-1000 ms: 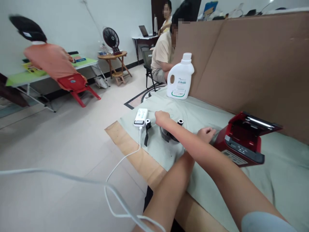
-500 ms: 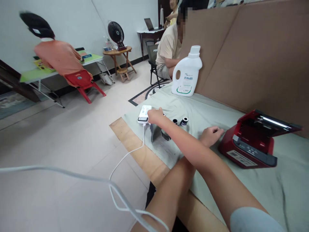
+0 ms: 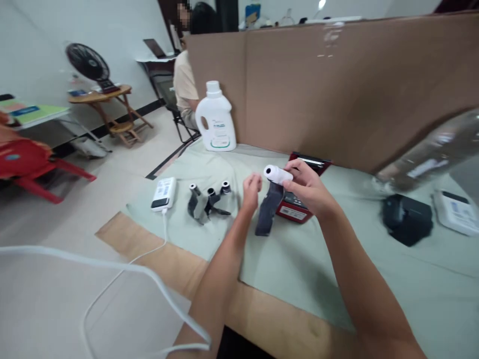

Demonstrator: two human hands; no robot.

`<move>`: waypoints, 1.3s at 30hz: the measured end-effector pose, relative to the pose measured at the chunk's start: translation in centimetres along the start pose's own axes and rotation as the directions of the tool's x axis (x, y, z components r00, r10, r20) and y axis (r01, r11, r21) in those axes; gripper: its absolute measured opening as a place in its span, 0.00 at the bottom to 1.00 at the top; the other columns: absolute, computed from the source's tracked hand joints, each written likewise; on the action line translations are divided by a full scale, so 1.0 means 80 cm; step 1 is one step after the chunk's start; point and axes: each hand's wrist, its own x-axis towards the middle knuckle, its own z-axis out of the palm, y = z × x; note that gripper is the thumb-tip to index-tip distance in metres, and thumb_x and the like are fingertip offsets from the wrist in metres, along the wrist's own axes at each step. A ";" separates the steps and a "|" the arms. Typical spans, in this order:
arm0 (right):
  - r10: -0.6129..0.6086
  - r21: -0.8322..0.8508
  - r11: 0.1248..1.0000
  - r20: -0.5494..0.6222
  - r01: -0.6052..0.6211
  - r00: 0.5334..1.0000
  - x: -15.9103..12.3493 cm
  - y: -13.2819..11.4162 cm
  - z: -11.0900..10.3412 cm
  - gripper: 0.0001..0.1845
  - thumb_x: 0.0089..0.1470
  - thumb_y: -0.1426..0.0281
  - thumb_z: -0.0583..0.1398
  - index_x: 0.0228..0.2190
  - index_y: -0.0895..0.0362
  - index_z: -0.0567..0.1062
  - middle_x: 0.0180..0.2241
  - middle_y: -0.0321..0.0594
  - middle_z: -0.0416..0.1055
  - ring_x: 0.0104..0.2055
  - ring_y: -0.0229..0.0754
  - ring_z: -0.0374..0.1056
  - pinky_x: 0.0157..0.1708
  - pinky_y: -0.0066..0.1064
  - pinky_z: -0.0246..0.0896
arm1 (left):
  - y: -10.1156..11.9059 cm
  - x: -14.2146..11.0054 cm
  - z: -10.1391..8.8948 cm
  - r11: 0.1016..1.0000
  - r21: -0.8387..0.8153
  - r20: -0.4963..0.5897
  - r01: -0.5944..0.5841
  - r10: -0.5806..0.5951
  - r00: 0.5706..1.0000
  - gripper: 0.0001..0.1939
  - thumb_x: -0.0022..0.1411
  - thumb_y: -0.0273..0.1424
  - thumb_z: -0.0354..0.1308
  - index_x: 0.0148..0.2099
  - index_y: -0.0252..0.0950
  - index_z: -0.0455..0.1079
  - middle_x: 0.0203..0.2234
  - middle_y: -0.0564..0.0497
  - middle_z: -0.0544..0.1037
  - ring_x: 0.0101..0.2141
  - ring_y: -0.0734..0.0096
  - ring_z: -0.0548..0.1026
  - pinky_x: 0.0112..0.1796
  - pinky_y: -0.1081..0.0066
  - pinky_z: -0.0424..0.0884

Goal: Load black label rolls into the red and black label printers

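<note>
My right hand (image 3: 305,182) pinches a small white paper roll (image 3: 279,174) by its right end. A dark loose strip hangs from the roll, in front of a red printer-like machine (image 3: 295,213) with its lid raised. Just left of the roll is my left hand (image 3: 252,189), its fingers curled in and nothing visible in them. Farther left on the cloth stand several similar small rolls (image 3: 211,192) with dark strips trailing from them. The roll and my right hand hide part of the machine.
A white power bank (image 3: 163,193) with a cable lies at the cloth's left. Behind stand a white detergent bottle (image 3: 217,124) and a cardboard wall (image 3: 318,89). To the right are a black object (image 3: 407,219), a white device (image 3: 455,212) and a clear bottle (image 3: 434,144).
My right hand took a paper roll from the left side and brought it right, uncrossing my arms. My left hand moved left, away from the machine. The view turned right.
</note>
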 end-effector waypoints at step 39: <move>0.142 -0.098 0.981 -0.230 -0.168 0.963 -0.009 -0.002 -0.083 0.13 0.51 0.70 0.56 0.35 0.55 0.79 0.33 0.37 0.73 0.32 0.39 0.67 0.31 0.30 0.63 | 0.101 -0.035 0.016 0.915 0.334 0.409 -0.229 0.078 0.909 0.21 0.62 0.37 0.65 0.56 0.38 0.73 0.30 0.52 0.81 0.31 0.64 0.80 0.32 0.71 0.71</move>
